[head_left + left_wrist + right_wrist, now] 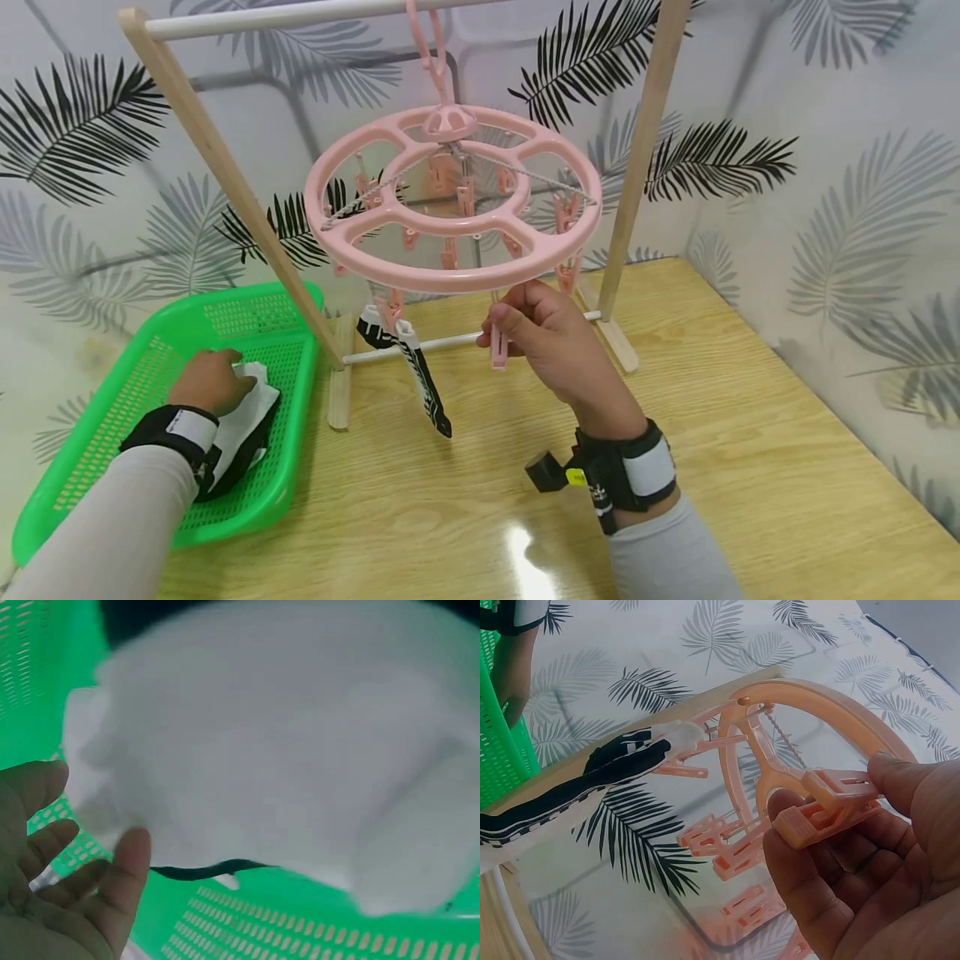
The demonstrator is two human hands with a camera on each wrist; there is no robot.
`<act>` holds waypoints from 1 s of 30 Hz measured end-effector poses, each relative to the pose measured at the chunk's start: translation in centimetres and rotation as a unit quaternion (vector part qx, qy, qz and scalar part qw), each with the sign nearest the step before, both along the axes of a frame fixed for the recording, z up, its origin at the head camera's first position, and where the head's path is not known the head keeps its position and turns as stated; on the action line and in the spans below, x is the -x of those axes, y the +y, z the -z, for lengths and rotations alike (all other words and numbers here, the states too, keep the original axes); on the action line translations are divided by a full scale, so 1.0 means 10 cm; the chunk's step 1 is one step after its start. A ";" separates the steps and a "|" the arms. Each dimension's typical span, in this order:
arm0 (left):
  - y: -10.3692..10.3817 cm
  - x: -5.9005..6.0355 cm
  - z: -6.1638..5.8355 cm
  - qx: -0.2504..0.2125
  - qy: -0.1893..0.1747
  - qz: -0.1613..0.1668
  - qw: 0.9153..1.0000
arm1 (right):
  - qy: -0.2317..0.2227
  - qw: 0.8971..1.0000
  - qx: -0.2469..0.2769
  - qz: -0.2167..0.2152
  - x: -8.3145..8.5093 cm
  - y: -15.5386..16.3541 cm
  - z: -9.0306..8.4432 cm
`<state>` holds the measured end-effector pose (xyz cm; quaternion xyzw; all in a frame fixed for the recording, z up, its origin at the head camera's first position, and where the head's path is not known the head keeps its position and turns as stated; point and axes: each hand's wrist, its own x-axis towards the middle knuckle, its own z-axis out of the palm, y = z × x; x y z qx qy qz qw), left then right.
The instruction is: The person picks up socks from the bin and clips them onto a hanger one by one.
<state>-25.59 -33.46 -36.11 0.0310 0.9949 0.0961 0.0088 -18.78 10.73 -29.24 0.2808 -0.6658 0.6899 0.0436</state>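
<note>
Head view: a pink plastic clothes peg (498, 348) under the near rim of the round pink peg hanger (453, 200) is pinched by the right hand (546, 340).
The left hand (212, 380), fingers loosely spread, rests on white cloth (247, 414) in the green mesh basket (150, 367) at the left; a peg squeezed off-centre could slip, and the hanger could be tilted.

A basket (292, 492) is sitting at the table's (750, 467) left edge, with a cloth (251, 417) lying in it. To its right a rack (225, 167) is standing toward the table's rear edge. A clip hanger (450, 279) is hanging from the rack's top bar, a sock (420, 383) dangling below it.
</note>
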 end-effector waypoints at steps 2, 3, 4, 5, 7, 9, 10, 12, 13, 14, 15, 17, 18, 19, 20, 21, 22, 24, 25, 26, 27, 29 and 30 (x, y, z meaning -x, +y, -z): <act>-0.02 -0.03 0.03 -0.001 -0.002 -0.002 1.000 | 0.000 1.000 0.001 0.000 0.00 0.00 0.00; -0.02 -0.04 0.04 -0.007 0.000 -0.005 1.000 | 0.001 1.000 0.000 0.000 0.00 0.00 0.00; -0.02 -0.05 0.06 -0.012 0.002 -0.008 1.000 | 0.000 1.000 -0.001 0.001 0.00 0.00 0.00; -0.03 -0.05 0.07 -0.018 0.006 -0.010 1.000 | 0.000 1.000 -0.002 0.002 0.00 0.00 0.00; -0.03 -0.05 0.09 -0.032 0.020 -0.011 0.999 | 0.000 1.000 -0.005 0.004 0.01 0.00 0.00; -0.03 -0.06 0.10 -0.045 0.038 -0.008 0.998 | 0.002 1.000 -0.008 0.005 0.01 0.00 0.00; -0.03 -0.06 0.10 -0.050 0.045 -0.006 0.998 | 0.004 1.000 -0.008 0.005 0.01 0.00 0.00; -0.03 -0.07 0.09 -0.058 0.058 -0.002 0.997 | 0.007 1.000 -0.008 0.004 0.02 0.00 0.01; -0.02 -0.07 0.09 -0.061 0.063 -0.001 0.996 | 0.008 1.000 -0.008 0.004 0.02 0.00 0.01; -0.02 -0.08 0.09 -0.065 0.069 -0.002 0.996 | 0.008 1.000 -0.006 0.003 0.02 0.00 0.01; -0.01 -0.08 0.08 -0.070 0.072 -0.002 0.995 | 0.007 1.000 -0.004 0.002 0.02 0.00 0.01; 0.00 -0.09 0.08 -0.079 0.085 -0.004 0.993 | 0.003 1.000 -0.002 0.000 0.02 0.00 0.02; 0.01 -0.08 0.07 -0.082 0.096 -0.003 0.992 | 0.001 1.000 -0.001 -0.001 0.01 0.00 0.02; 0.02 -0.08 0.07 -0.083 0.107 -0.003 0.991 | 0.000 1.000 0.000 -0.001 0.01 0.00 0.02; 0.03 -0.07 0.06 -0.084 0.118 -0.001 0.989 | 0.000 1.000 0.000 0.000 0.01 0.00 0.02; 0.04 -0.07 0.05 -0.086 0.127 0.000 0.988 | 0.000 1.000 -0.001 0.001 0.01 0.00 0.02; 0.05 -0.06 0.04 -0.087 0.137 0.002 0.987 | 0.000 1.000 -0.001 0.002 0.01 0.00 0.02; 0.08 -0.06 0.01 -0.088 0.156 0.007 0.984 | 0.001 1.000 -0.002 0.004 0.01 0.00 0.02; 0.11 -0.07 -0.02 -0.092 0.162 0.007 0.982 | 0.001 1.000 -0.002 0.005 0.02 0.00 0.02; 0.13 -0.09 -0.06 -0.097 0.165 0.007 0.981 | 0.001 1.000 -0.002 0.005 0.02 0.00 0.02; 0.17 -0.10 -0.10 -0.104 0.169 0.006 0.980 | 0.000 1.000 -0.001 0.005 0.02 0.00 0.01; 0.24 -0.15 -0.19 -0.116 0.186 0.004 0.976 | -0.001 1.000 0.002 0.004 0.02 -0.01 0.01; 0.27 -0.17 -0.24 -0.122 0.195 0.002 0.973 | -0.001 1.000 0.004 0.002 0.02 -0.01 0.02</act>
